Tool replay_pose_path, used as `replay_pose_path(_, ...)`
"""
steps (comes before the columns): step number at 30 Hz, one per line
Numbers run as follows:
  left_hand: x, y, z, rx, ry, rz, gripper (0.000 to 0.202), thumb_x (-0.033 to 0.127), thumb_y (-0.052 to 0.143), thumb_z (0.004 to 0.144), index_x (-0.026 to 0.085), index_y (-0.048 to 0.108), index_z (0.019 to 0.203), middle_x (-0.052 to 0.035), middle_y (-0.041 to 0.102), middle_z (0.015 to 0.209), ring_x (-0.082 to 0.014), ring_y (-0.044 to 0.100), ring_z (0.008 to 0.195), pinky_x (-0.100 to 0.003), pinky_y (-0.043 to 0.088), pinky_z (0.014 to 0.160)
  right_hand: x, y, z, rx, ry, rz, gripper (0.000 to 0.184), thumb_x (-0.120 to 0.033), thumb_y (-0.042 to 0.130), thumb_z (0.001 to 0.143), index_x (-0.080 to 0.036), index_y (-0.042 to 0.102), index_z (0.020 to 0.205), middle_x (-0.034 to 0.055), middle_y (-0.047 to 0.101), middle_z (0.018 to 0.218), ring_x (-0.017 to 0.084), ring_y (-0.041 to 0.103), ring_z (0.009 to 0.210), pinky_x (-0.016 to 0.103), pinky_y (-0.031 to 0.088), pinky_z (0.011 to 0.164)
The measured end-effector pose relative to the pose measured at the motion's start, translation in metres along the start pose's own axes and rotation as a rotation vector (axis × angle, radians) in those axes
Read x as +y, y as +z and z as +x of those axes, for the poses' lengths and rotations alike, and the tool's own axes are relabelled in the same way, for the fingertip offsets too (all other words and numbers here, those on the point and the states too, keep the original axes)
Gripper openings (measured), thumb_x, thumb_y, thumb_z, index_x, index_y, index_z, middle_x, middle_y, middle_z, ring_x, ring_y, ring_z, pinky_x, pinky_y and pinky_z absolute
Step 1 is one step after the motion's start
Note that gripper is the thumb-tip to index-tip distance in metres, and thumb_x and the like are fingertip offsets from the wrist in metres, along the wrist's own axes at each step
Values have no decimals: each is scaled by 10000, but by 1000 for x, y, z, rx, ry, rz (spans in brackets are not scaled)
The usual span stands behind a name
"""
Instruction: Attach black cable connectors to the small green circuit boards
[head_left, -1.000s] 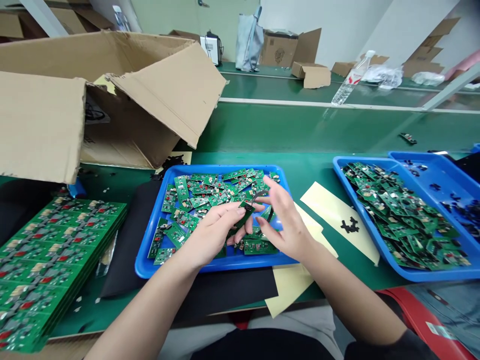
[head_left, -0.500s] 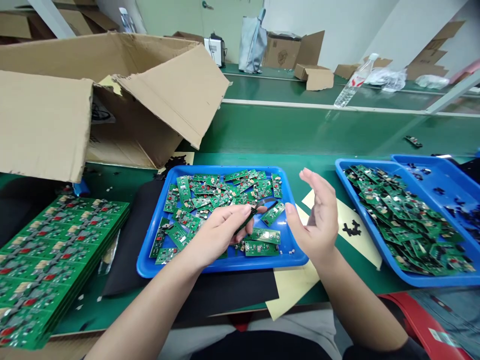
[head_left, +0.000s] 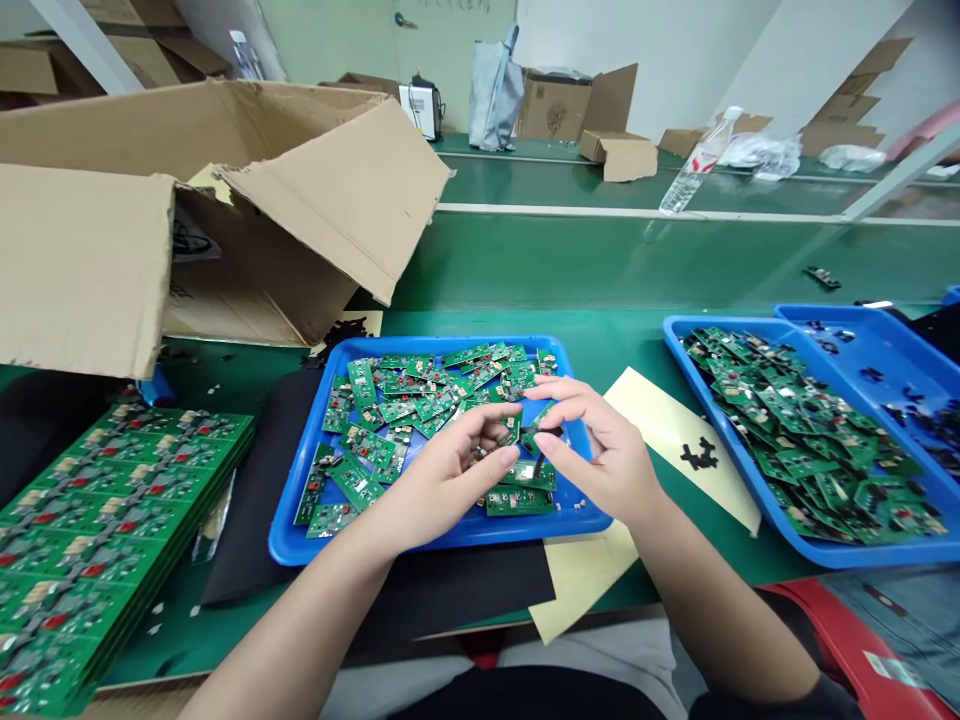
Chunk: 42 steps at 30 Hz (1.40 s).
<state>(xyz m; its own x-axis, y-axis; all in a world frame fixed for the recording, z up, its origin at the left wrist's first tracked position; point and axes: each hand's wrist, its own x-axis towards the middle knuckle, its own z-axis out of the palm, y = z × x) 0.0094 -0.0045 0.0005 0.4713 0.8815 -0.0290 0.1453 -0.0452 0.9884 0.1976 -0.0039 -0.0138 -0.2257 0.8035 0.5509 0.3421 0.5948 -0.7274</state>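
cardboard box [head_left: 225, 210] crowding left, belt [head_left: 600, 260] open

Tilted small green circuit board [head_left: 516, 428], pinched between left hand [head_left: 442, 482] and right hand [head_left: 609, 462], just over blue tray [head_left: 298, 522]

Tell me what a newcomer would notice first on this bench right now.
The left hand and right hand meet over the middle blue tray, pinching a small green board between them above its loose boards. To the right, a second blue tray is piled with more of them. At far left, a stack of green panels lies in front of a big open cardboard box.
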Motion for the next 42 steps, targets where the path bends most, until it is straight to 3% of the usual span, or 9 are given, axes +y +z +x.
replay_pose_path(3, -4, 0, 1, 27, 135, 102, 294, 284, 573, 838, 198, 552, 1118, -83, 597, 1064, -194, 558, 982, -329, 475, 833, -4, 0, 0, -1, -44, 11, 82, -145, 575, 795, -221, 546, 808, 41, 662, 879, 213, 627, 956, 512, 397, 995)
replay_pose_path(6, -4, 0, 1, 112, 322, 289, 241, 248, 613, 817, 204, 583, 1052, -71, 588, 1004, -185, 560, 945, -335, 482, 824, -8, -1, -1, 9, -140, -11, 101, -122, 570, 786, -218, 552, 813, -8, 620, 710, 155, 621, 705, 502, 426, 962)
replay_pose_path(9, -3, -1, 1, 236, 500, 431, 249, 214, 646, 798, 213, 597, 1043, -53, 573, 949, -168, 563, 901, -315, 495, 786, -13, -1, -2, 48, -245, -32, 120, -102, 551, 792, -215, 562, 828, -20, 580, 619, 130, 550, 571, 358, 528, 687)
replay_pose_path(11, -3, -2, 1, 290, 591, 503, 272, 199, 654, 794, 220, 594, 1059, -49, 568, 950, -162, 566, 895, -305, 499, 773, -15, -2, -2, 56, -288, -62, 129, -93, 546, 797, -213, 569, 839, -17, 572, 596, 118, 499, 511, 267, 455, 493)
replay_pose_path(13, -3, -2, 0, 317, 639, 558, 285, 199, 651, 797, 229, 590, 1074, -48, 572, 959, -164, 572, 898, -311, 501, 777, -16, -3, -2, 52, -316, -112, 136, -88, 545, 802, -212, 571, 851, -14, 572, 590, 112, 469, 484, 248, 397, 437)
replay_pose_path(22, 0, 0, 0, 383, 692, 608, 284, 242, 665, 791, 239, 594, 1066, -33, 613, 893, -159, 593, 816, -311, 514, 732, -13, -7, -4, 2, -441, -299, 144, -109, 539, 833, -202, 580, 934, -30, 506, 522, 123, 433, 464, 260, 340, 426)
replay_pose_path(34, -2, 1, 0, 476, 740, 671, 284, 212, 699, 759, 233, 614, 1029, -24, 651, 874, -140, 609, 745, -278, 504, 672, -10, -6, -4, -53, -430, -266, 156, -92, 532, 833, -201, 615, 908, 6, 577, 613, 123, 500, 520, 256, 419, 461)
replay_pose_path(37, -4, 0, 1, 457, 730, 651, 252, 234, 671, 785, 233, 612, 1030, -31, 644, 881, -151, 614, 776, -288, 518, 688, -8, -5, -5, -71, -412, -258, 175, -107, 563, 815, -207, 597, 956, 25, 628, 713, 142, 580, 621, 275, 495, 546)
replay_pose_path(42, -6, -3, 4, 492, 745, 622, 257, 221, 651, 800, 217, 594, 1050, -53, 608, 949, -171, 597, 879, -314, 532, 749, -9, -8, -10, -8, -250, 69, 518, -331, 618, 800, -214, 429, 1268, 92, 625, 1008, 214, 631, 871, 409, 545, 776)
